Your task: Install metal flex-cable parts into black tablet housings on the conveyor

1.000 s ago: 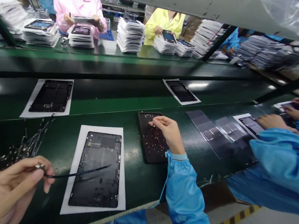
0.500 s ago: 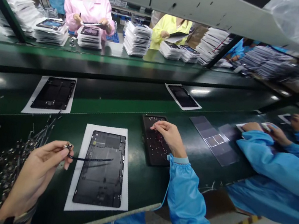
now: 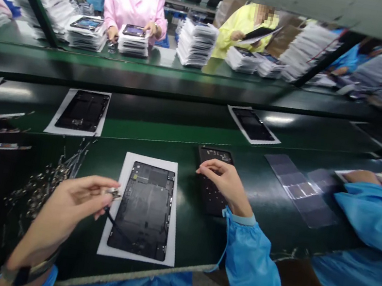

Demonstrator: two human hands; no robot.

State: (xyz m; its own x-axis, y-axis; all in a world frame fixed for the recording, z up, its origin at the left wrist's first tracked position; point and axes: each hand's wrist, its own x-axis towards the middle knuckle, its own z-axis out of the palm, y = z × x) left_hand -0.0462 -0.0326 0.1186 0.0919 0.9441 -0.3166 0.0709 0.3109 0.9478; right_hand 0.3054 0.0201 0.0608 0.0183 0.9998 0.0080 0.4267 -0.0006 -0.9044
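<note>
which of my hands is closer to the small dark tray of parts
Right. Your right hand rests on the small dark tray; your left hand holds a cable across the tablet shell.

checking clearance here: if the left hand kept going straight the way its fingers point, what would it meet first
Probably the black tablet back shell on its white sheet; the left hand points right at its near edge, pinching a thin black cable. Height is unclear.

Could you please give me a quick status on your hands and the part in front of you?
Left hand pinching a thin black cable. Right hand fingertips on the dark tray. Black housing flat on its white sheet.
</note>
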